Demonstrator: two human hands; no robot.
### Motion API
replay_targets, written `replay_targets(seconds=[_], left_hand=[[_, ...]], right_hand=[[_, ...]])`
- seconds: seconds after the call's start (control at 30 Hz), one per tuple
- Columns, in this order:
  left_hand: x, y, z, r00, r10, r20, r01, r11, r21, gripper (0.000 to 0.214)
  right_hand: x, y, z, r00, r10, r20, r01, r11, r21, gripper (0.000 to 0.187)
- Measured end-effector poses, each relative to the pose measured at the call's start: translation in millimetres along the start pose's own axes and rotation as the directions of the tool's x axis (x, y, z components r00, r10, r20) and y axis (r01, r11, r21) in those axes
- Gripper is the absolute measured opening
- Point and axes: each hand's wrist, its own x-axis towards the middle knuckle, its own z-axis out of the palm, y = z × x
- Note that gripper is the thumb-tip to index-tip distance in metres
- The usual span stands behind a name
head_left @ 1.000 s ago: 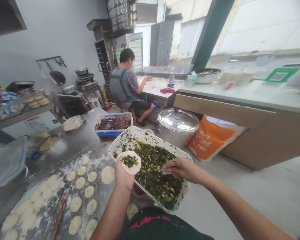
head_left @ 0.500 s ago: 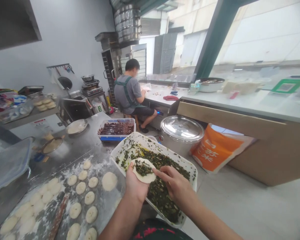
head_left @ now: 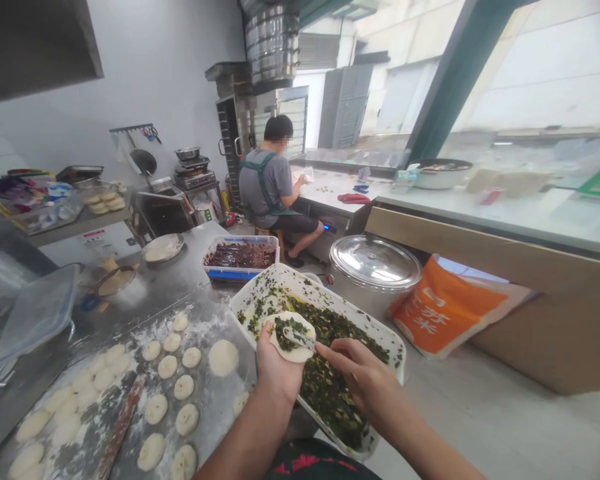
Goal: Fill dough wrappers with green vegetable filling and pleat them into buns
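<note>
On the palm of my left hand [head_left: 280,370] rests a round dough wrapper [head_left: 294,355], fingers curled under its edge. A mound of chopped green filling [head_left: 283,328] sits on the wrapper. My right hand [head_left: 363,373] grips a narrow, flat filling spatula [head_left: 301,339], its blade lying on the filling; the handle is mostly hidden in the fingers. Both hands are above a white tub [head_left: 254,283], which is tilted and holds more of the green filling. To the left, a flat dough round [head_left: 223,358] lies on the floured steel table [head_left: 213,407].
Several shaped buns [head_left: 155,409], dough pieces [head_left: 63,400] and a rolling pin [head_left: 123,423] lie at left. A tub of dark filling [head_left: 240,270] stands beyond. Right are a lidded steel pot [head_left: 375,263] and an orange sack [head_left: 440,307]. A co-worker [head_left: 267,177] sits at the far counter.
The spatula's blade now shows on top of the filling, where it was hardly visible before. My hands stay close together over the tub. The whole view has shifted slightly.
</note>
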Motion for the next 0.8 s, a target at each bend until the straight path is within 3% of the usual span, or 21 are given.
replay_targets(seconds=[0.13,0.23,0.3,0.37,0.47,0.7,0.8], left_hand=[[-5,5,1.5,1.0,0.008,0.027,-0.008,1.0,-0.015,0.025],[-8,7,2.8,0.999,0.008,0.045,-0.009,1.0,0.007,0.024],[-9,6,3.8,0.999,-0.005,0.032,0.003,0.998,0.059,0.024],[-11,4,4.1,0.999,-0.035,0.024,0.032,0.994,0.106,0.025],[-10,2,1.6,0.997,-0.078,0.022,0.075,0.989,0.125,0.024],[-1,6,-6.0,0.999,-0.02,-0.045,0.025,0.992,0.124,0.026],[1,10,-6.7,0.999,-0.016,-0.041,0.022,0.991,0.131,0.025]], right_hand=[[3,-5,-9,0.997,0.01,0.077,-0.008,1.0,-0.03,0.058],[8,-2,-26,0.994,0.02,0.11,-0.024,0.999,0.033,0.046],[12,0,-30,0.997,0.032,0.075,-0.038,0.996,0.075,0.042],[15,1,-26,0.999,0.031,0.032,-0.034,0.996,0.079,0.043],[16,0,-17,0.998,0.019,0.057,-0.021,0.999,0.033,0.05],[11,-13,-11,0.995,-0.035,0.089,0.03,0.998,0.058,0.052],[11,-7,-13,0.991,-0.032,0.13,0.024,0.998,0.064,0.051]])
